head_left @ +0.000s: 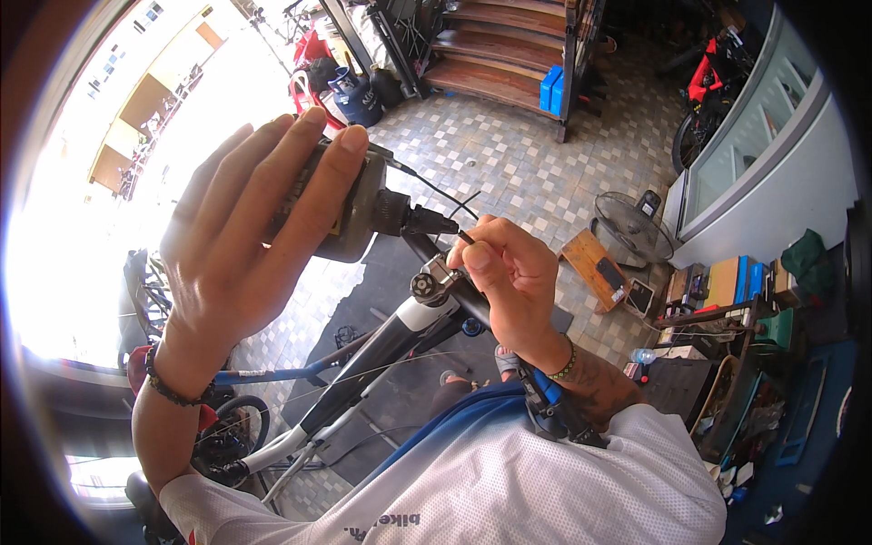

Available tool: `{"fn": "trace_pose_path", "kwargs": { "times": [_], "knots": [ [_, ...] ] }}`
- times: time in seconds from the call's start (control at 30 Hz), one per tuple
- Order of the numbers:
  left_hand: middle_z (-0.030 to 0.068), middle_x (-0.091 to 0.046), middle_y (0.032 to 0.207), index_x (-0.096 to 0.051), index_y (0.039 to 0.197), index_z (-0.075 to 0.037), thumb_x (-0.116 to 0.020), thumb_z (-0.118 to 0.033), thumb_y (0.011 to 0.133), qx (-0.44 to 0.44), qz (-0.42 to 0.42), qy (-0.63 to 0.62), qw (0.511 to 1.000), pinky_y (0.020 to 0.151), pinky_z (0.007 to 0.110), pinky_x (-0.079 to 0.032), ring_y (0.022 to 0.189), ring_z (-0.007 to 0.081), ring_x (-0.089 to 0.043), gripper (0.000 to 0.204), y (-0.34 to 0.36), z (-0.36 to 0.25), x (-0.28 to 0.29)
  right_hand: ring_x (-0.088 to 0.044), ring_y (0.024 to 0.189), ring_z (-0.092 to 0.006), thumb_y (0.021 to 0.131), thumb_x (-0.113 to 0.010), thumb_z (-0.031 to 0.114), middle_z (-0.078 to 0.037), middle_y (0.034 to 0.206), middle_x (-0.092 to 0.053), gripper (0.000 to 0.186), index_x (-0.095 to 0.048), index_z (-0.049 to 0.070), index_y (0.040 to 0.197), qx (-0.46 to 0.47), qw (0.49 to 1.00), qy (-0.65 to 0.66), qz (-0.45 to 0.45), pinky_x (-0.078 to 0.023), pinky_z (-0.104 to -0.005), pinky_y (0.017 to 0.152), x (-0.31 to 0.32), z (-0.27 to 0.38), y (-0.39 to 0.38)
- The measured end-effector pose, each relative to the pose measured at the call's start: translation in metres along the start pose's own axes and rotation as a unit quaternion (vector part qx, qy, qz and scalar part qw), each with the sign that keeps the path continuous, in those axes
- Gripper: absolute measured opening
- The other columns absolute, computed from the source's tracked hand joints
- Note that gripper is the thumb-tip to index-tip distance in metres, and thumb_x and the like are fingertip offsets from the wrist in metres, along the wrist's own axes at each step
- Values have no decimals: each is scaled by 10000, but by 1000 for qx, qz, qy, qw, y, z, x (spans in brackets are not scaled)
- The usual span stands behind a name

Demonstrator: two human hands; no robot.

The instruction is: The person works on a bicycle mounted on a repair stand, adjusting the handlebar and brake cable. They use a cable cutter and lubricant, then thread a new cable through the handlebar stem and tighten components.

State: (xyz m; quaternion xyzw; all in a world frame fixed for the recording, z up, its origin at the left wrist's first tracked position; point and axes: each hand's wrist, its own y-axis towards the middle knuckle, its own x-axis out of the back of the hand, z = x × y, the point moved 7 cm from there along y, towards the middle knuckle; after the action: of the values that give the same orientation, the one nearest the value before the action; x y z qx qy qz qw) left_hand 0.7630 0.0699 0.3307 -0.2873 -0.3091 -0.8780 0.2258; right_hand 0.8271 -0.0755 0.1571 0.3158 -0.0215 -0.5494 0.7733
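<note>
My left hand [245, 218] is wrapped over a dark, boxy tool that looks like a power drill [350, 213], its long fingers lying across the body. A black chuck [391, 213] with a narrowing tip [431, 221] points right from it. My right hand [510, 282] pinches a thin black piece [466, 238] between thumb and fingertips, right at that tip. Below both hands is a bicycle's black and white frame [363, 359], with its stem cap [424, 287] and a dark handlebar [470, 298]. A cable [440, 188] runs behind the tool.
A standing fan [631, 227] and a small wooden stool [592, 271] stand to the right on the tiled floor. Cluttered shelves [718, 313] and a glass-doored cabinet [758, 154] line that side. Wooden stairs [495, 50] and a blue gas cylinder [354, 98] are farther off.
</note>
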Motion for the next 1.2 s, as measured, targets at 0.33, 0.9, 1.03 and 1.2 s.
{"fn": "trace_pose_path", "kwargs": {
  "times": [0.33, 0.9, 1.03, 1.2],
  "knots": [
    [111, -756, 1169, -768, 1270, -108, -785, -130, 747, 9, -33, -11, 999, 816, 372, -638, 1000, 269, -751, 524, 5, -3, 1, -421, 648, -39, 1098, -616, 275, -34, 812, -585, 313, -603, -3, 954, 10, 998, 46, 41, -352, -216, 568, -5, -3, -1],
    [104, -757, 1162, -758, 1289, -119, -790, -151, 747, 4, -32, -4, 999, 813, 361, -643, 996, 266, -754, 544, 4, -4, 1, -410, 633, -35, 1095, -622, 297, -25, 786, -569, 344, -592, 1, 922, 6, 999, 30, 42, -341, -217, 558, -6, -1, -1],
    [105, -756, 1166, -759, 1288, -119, -790, -154, 744, 3, -31, -4, 999, 812, 361, -643, 995, 266, -754, 546, 4, -4, 0, -409, 635, -34, 1096, -619, 292, -25, 785, -573, 337, -591, 1, 928, 0, 999, 38, 37, -341, -215, 558, -6, -1, -1],
    [104, -756, 1171, -762, 1287, -123, -793, -156, 736, 3, -28, -3, 1000, 812, 359, -642, 992, 264, -752, 553, 4, -5, 0, -410, 637, -34, 1097, -618, 292, -27, 791, -581, 334, -595, 2, 934, 9, 999, 33, 37, -342, -213, 559, -5, -1, -1]
  ]
}}
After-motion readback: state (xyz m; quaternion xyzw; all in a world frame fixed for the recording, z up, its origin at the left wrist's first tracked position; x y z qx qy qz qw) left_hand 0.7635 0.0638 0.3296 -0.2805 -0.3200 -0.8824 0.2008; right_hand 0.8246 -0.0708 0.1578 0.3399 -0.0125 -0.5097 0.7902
